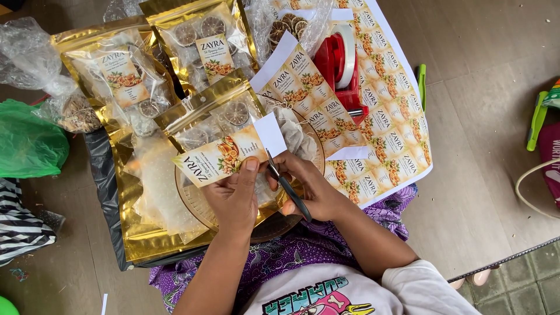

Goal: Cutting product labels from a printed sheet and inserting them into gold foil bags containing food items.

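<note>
My left hand (236,195) pinches a printed paper label strip (224,154) with orange fruit pictures, thumb on its right part. My right hand (309,186) grips black-handled scissors (287,186), whose blades meet the strip's white right end. Both hands hover over a round woven tray (198,204) and gold pouches of dried citrus slices (216,114).
A large sheet of uncut labels (391,116) lies to the right, with a red tape dispenser (341,61) on it. More gold pouches (119,70) and clear plastic bags (35,52) lie at the left, beside a green bag (26,143). Grey floor surrounds everything.
</note>
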